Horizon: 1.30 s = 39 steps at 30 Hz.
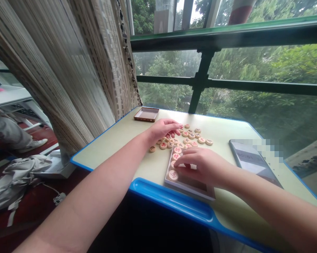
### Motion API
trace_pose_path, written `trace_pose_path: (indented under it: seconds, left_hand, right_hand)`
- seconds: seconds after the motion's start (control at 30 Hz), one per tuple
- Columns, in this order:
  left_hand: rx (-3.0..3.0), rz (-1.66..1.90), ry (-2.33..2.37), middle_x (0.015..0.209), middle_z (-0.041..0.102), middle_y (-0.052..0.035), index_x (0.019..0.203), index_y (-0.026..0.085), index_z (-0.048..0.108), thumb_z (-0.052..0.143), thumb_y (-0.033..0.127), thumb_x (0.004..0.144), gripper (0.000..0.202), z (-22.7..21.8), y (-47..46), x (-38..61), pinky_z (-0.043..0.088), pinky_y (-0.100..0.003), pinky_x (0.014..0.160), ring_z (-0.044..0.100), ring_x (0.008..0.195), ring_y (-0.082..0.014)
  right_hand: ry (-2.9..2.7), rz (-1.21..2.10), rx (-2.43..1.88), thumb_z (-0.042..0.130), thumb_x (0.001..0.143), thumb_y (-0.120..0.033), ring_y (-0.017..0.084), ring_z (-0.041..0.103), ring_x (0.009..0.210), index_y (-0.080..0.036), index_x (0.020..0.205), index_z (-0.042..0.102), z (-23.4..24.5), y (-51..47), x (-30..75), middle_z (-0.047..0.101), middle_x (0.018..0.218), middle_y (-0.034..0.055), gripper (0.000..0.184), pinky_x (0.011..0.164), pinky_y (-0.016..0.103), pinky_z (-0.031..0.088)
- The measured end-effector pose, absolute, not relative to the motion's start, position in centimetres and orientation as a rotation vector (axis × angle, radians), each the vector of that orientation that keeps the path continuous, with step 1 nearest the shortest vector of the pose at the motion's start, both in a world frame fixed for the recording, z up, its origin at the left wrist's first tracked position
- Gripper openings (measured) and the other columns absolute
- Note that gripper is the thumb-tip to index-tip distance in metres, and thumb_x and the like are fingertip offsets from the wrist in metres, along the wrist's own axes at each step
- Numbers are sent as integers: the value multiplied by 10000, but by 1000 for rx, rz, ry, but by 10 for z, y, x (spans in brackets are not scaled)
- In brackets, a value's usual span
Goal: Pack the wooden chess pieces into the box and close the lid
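Left forearm [100, 186]: bare, entering at the lower left corner and rising diagonally to mid-frame. Left hand [163, 128]: at the centre of the frame, back uppermost, fingers directed right; upper fingers extended, lower ones curled beneath. Right forearm [266, 200]: bare, entering at the lower right and sloping up leftward. Right hand [203, 163]: right of and below centre, back uppermost, fingers directed left and bent downward, a gap visible inside their curve. Hands apart, left one higher in frame. Closure of either grip: not determinable.
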<state>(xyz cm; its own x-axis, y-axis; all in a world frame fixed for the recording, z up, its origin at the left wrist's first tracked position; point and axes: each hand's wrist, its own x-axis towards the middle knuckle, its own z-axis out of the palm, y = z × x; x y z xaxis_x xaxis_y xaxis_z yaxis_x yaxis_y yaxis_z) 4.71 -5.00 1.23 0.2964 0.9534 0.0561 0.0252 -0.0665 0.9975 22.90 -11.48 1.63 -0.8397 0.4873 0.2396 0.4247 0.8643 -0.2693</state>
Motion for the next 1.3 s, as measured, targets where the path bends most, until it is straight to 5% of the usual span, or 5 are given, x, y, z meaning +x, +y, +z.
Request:
trace_pose_path:
  seconds: [1.3]
  left_hand:
    - [1504, 1000, 1040, 680, 645, -57, 788, 110, 681, 617, 310, 717, 221, 11, -49, 47, 331, -195, 485, 465, 532, -67]
  right_hand:
    - [-2816, 350, -538, 536, 826, -236, 98, 522, 625, -211, 840, 700, 24, -123, 227, 624, 749, 32, 167, 568, 208, 360]
